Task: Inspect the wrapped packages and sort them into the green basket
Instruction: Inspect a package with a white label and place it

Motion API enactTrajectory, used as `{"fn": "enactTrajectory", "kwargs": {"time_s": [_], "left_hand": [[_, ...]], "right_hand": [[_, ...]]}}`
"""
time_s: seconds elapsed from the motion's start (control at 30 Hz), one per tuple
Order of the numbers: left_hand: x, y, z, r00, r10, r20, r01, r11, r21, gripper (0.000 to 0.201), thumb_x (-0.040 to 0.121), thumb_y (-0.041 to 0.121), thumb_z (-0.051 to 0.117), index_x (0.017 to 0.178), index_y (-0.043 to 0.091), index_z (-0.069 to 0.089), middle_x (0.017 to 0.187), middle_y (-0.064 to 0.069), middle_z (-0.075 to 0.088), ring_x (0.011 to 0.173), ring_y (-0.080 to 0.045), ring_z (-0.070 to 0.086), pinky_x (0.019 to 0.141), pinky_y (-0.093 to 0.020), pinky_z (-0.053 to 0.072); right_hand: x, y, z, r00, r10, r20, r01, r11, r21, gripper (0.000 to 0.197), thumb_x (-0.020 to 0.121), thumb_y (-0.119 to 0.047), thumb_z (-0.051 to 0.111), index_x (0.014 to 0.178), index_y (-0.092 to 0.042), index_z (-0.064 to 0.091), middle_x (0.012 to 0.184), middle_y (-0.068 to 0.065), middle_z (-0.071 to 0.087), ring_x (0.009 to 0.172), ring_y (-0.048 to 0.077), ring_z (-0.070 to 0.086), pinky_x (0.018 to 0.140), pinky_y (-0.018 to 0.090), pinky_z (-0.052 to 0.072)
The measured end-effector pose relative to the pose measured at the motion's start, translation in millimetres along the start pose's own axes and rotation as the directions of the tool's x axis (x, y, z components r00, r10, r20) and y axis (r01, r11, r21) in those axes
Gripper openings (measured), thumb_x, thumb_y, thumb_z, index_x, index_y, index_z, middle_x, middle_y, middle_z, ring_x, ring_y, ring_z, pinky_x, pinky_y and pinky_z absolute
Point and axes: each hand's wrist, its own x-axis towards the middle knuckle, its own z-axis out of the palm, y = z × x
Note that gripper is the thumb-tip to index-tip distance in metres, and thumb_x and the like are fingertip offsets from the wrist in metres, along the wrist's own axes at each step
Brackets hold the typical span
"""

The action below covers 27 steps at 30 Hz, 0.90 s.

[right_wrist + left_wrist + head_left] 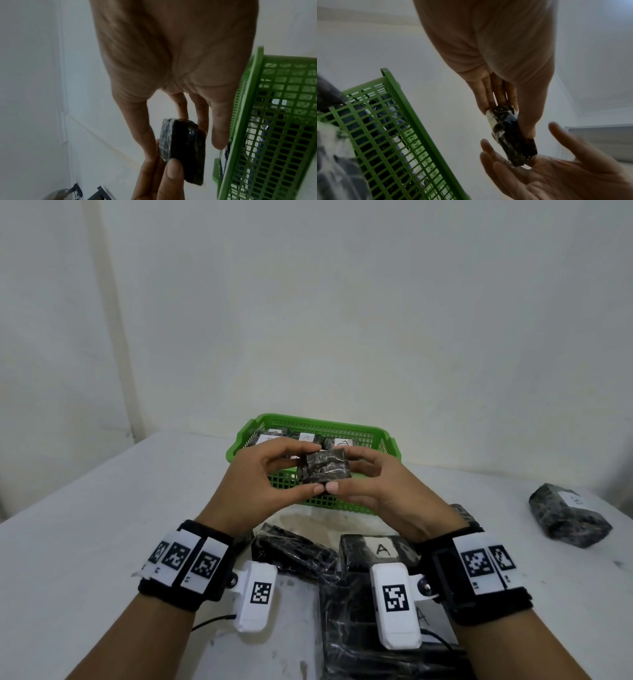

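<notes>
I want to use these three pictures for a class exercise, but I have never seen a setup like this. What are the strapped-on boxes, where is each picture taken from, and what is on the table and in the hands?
No machine here: a person works with bare hands. The white boxes on the wristbands are small cameras. The big picture comes from a head camera; the other two look along each palm from the wrists.

The left hand and right hand together hold one small dark wrapped package by its edges, over the green basket. The basket holds packages with white labels, some marked A. More wrapped packages lie on the white table near the wrists, and one sits apart at the right.
</notes>
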Motion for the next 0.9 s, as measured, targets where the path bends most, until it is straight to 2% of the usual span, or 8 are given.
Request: {"fn": "enactTrajectory", "kwargs": {"time_s": [0.07, 0.1, 0.17, 0.33, 0.47, 0.7, 0.8, 0.9], "left_hand": [[0, 1, 1, 0.999, 0.038, 0.014, -0.038, 0.999, -0.002, 0.050, 0.074, 0.013, 0.091, 0.120, 0.014, 0.072, 0.117, 0.004, 0.074, 0.117, -0.015, 0.069, 0.102, -0.035, 0.056], [0, 1, 2, 0.999, 0.050, 0.022, -0.050, 0.999, -0.005, 0.051, 0.073, 0.013, 0.091, 0.120, 0.014, 0.072, 0.118, 0.004, 0.074, 0.119, -0.016, 0.068, 0.103, -0.036, 0.056], [0, 1, 3, 0.997, 0.059, 0.040, -0.059, 0.998, 0.000, 0.052, 0.073, 0.012, 0.091, 0.121, 0.014, 0.072, 0.119, 0.005, 0.073, 0.120, -0.017, 0.067, 0.103, -0.036, 0.055], [0, 0, 1, 0.997, 0.068, 0.029, -0.069, 0.997, 0.044, 0.050, 0.074, 0.013, 0.091, 0.120, 0.016, 0.073, 0.117, 0.005, 0.073, 0.117, -0.017, 0.069, 0.100, -0.039, 0.058], [1, -2, 0, 0.998, 0.065, -0.014, -0.064, 0.998, 0.024, 0.051, 0.073, 0.014, 0.091, 0.120, 0.015, 0.072, 0.116, 0.001, 0.072, 0.117, -0.020, 0.068, 0.099, -0.042, 0.057], [0, -1, 9, 0.998, 0.068, 0.018, -0.068, 0.998, 0.008, 0.051, 0.075, 0.012, 0.091, 0.120, 0.015, 0.068, 0.119, 0.005, 0.068, 0.120, -0.018, 0.066, 0.102, -0.036, 0.056], [1, -2, 7, 1.000, 0.028, 0.012, -0.028, 1.000, -0.002, 0.054, 0.081, 0.008, 0.086, 0.130, 0.017, 0.066, 0.124, 0.006, 0.069, 0.121, -0.014, 0.066, 0.101, -0.035, 0.057], [1, -5, 5, 0.999, 0.042, -0.007, -0.042, 0.999, 0.010, 0.036, 0.083, 0.002, 0.082, 0.115, 0.014, 0.073, 0.113, 0.004, 0.074, 0.112, -0.016, 0.071, 0.097, -0.037, 0.059]], "right_hand": [[-1, -2, 2, 0.999, 0.038, 0.006, -0.039, 0.996, 0.084, 0.045, 0.078, -0.009, 0.087, 0.119, -0.002, 0.069, 0.116, 0.021, 0.076, 0.108, 0.033, 0.075, 0.098, 0.046, 0.059], [-1, -3, 4, 0.999, 0.028, -0.021, -0.026, 0.998, 0.066, 0.031, 0.085, -0.009, 0.081, 0.113, 0.000, 0.071, 0.112, 0.022, 0.076, 0.107, 0.034, 0.076, 0.096, 0.046, 0.060], [-1, -2, 4, 0.998, -0.003, -0.067, 0.004, 1.000, 0.014, 0.019, 0.090, -0.009, 0.078, 0.106, 0.000, 0.074, 0.105, 0.020, 0.079, 0.102, 0.033, 0.077, 0.090, 0.042, 0.062], [-3, -5, 3, 0.998, 0.026, -0.051, -0.026, 1.000, 0.014, 0.020, 0.087, -0.003, 0.079, 0.105, -0.003, 0.070, 0.103, 0.017, 0.080, 0.099, 0.030, 0.078, 0.090, 0.037, 0.063], [-4, -9, 1, 0.997, 0.043, -0.071, -0.041, 0.999, 0.034, 0.022, 0.087, 0.000, 0.079, 0.104, -0.004, 0.066, 0.100, 0.016, 0.080, 0.101, 0.035, 0.077, 0.094, 0.043, 0.061], [-2, -8, 4, 0.995, -0.037, -0.090, 0.033, 0.998, -0.045, 0.029, 0.084, 0.004, 0.081, 0.111, 0.000, 0.070, 0.098, 0.019, 0.079, 0.093, 0.033, 0.079, 0.086, 0.046, 0.064], [-3, -10, 2, 0.988, -0.112, -0.103, 0.090, 0.976, -0.198, 0.035, 0.077, 0.003, 0.086, 0.108, -0.007, 0.075, 0.095, 0.010, 0.082, 0.091, 0.022, 0.080, 0.086, 0.035, 0.064], [-4, -11, 2, 0.986, -0.142, -0.086, 0.120, 0.967, -0.223, 0.037, 0.075, -0.002, 0.089, 0.107, -0.015, 0.078, 0.097, 0.005, 0.082, 0.095, 0.018, 0.079, 0.090, 0.030, 0.061]]}}
